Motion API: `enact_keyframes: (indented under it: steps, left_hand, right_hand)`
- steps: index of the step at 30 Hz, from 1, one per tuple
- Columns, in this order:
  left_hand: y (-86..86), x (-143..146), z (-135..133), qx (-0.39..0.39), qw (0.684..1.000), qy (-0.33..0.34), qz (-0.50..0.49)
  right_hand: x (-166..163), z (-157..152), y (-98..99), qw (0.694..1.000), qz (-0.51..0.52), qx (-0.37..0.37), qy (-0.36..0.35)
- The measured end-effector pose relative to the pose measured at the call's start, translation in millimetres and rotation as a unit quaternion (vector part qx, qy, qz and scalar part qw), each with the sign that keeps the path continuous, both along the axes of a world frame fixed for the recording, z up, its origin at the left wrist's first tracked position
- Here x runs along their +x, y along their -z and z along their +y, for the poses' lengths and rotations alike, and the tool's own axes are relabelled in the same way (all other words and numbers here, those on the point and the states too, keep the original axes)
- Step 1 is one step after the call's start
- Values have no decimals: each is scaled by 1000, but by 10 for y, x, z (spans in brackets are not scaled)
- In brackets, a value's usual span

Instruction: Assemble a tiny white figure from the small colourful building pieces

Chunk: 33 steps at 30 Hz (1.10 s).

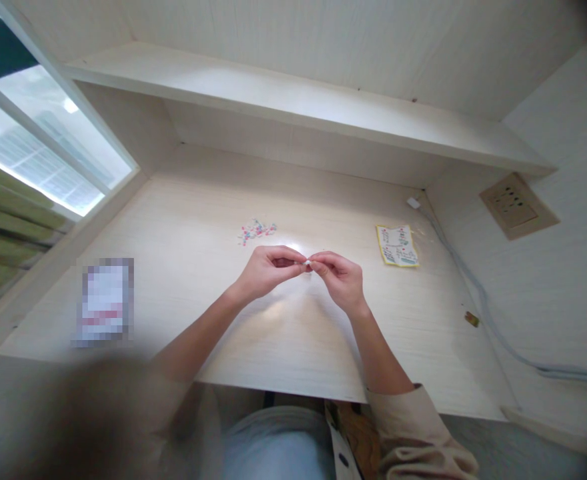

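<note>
Over the middle of the pale desk (273,340), my left hand (266,272) and my right hand (341,277) meet fingertip to fingertip. Both are closed in a pinch on a tiny white piece (307,263) between them; its kind is too small to make out. A scattered pile of small pink, blue and white pieces (257,231) lies on the desk just beyond my left hand. To the right of my right hand rests a printed sheet with a yellow border (397,246).
A blurred-out white and red item (104,301) lies at the left. A grey cable (466,270) runs along the right wall below a socket panel (518,206). Above the desk's back spans a shelf (313,113). A small brownish scrap (471,319) sits near the right edge.
</note>
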<state>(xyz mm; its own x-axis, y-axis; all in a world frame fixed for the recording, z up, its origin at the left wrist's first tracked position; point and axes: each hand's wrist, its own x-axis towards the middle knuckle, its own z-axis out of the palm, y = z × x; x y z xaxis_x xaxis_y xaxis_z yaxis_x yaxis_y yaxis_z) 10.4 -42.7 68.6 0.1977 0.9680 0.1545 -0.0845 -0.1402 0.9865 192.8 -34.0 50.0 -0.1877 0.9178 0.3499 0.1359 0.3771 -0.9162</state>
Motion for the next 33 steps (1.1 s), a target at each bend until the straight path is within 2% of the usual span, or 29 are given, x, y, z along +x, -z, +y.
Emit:
enact_keyframes:
  steps: [16, 33]
  left_hand:
    - [-2, 7, -27, 7, 1000, 17, -23]
    - [-27, 15, -39, -3, 1000, 0, -11]
  right_hand:
    - [2, -35, 9, 1000, 25, 7, 3]
    - [17, -47, 36, 999, 44, 11, 4]
